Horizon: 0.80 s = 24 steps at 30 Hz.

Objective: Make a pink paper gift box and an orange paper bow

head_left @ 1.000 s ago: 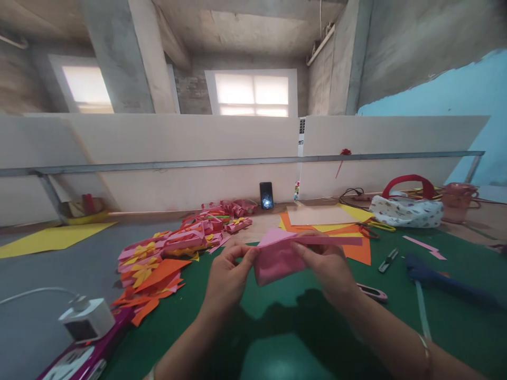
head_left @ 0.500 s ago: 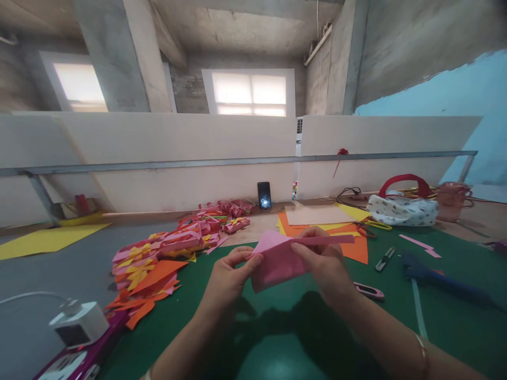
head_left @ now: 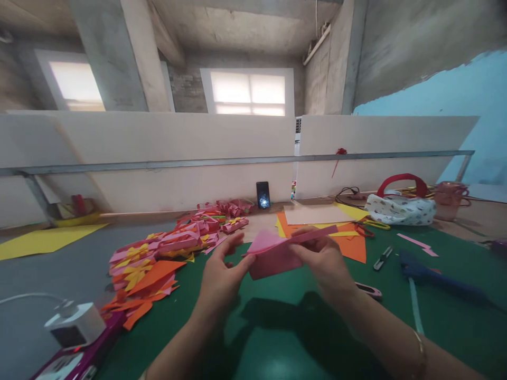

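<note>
Down at the near left, a white plug adapter [head_left: 77,324] sits on a purple power strip [head_left: 113,331], right by the green mat [head_left: 178,316]. On to the centre, and here's the pink paper [head_left: 275,264], up over the mat between both hands, folded, with a long narrow flap slanting off to the right. The right hand [head_left: 325,261] has it pinched, thumb in front, fingers behind. The left hand [head_left: 222,272] has its thumb at the paper's left corner, upper fingers lifted and parted; whether it pinches the corner, I can't tell.

Over to the right, a blue tool [head_left: 435,279] lies on the mat, a slim cutter [head_left: 383,258] near it. Across to the left, orange paper pieces [head_left: 158,275] lie against a heap of pink and yellow papercraft [head_left: 174,241]. Beyond the right hand, orange and yellow sheets [head_left: 352,248] spread out, a pale sheet [head_left: 317,214] on top. Farther right, a red-handled bag [head_left: 400,210] stands beside a pinkish cup [head_left: 449,200]. At the far centre, a phone [head_left: 263,195] leans upright against the white boards [head_left: 198,184].
</note>
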Tool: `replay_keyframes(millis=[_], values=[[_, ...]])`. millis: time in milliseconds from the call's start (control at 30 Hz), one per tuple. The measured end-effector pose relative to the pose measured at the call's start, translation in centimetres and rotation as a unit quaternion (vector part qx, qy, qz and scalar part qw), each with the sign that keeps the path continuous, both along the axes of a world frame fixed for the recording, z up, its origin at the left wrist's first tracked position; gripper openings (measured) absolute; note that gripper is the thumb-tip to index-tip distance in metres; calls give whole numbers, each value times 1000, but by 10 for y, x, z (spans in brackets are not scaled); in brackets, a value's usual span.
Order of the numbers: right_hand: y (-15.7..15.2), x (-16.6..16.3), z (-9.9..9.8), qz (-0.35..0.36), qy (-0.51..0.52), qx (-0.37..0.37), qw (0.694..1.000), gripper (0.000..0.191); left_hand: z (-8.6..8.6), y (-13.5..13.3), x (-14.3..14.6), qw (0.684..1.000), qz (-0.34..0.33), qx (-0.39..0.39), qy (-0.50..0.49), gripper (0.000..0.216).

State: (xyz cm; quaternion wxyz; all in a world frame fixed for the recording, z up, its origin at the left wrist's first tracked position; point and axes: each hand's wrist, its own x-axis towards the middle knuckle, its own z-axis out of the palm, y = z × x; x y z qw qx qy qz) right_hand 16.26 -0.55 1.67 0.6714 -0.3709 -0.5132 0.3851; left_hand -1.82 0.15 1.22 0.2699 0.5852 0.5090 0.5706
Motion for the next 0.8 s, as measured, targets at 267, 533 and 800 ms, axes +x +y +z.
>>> replay_keyframes(millis=[267,533,800], values=[[-7,-3,-6,24,-210,169,963,12,7,-16,4,860,22,374,346,21],[-6,-4,-6,48,-233,137,962,14,13,-18,3,900,-36,277,334,6],[-6,-4,-4,91,-194,114,970,16,13,-19,5,967,-124,72,212,28]])
